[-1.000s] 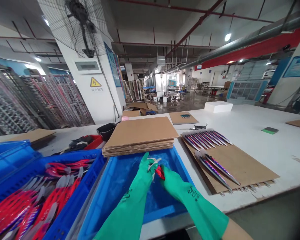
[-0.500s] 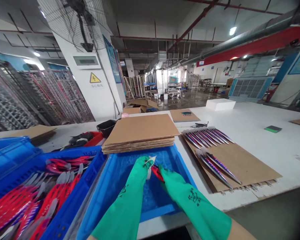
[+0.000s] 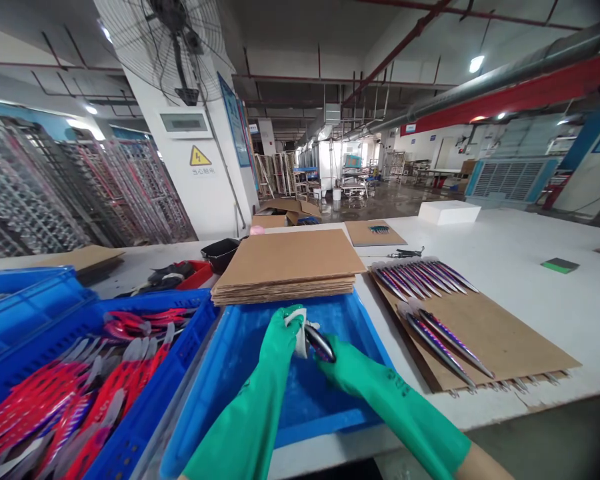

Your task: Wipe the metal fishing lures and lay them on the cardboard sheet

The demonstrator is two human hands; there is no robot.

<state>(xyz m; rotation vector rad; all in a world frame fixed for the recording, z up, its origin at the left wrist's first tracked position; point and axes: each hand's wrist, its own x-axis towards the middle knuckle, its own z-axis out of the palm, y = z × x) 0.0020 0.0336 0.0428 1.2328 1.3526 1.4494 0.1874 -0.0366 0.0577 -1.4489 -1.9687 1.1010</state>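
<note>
A white table is taken up at its left by a blue plastic crate, in which red, dark-spotted lure bodies with translucent tabs are heaped. Beside it a blue basin of water is overlapped at the far edge by stacked cardboard sheets. Above the basin the green-gloved hands are held near each other, both closed: a fishing lure is gripped at its near end by the right hand, a white cloth is pinched by the left. The lure is slim, rounded and tilted; its visible side is dark and glossy, streaked with silvery highlights. Its far end is met by the cloth.
</note>
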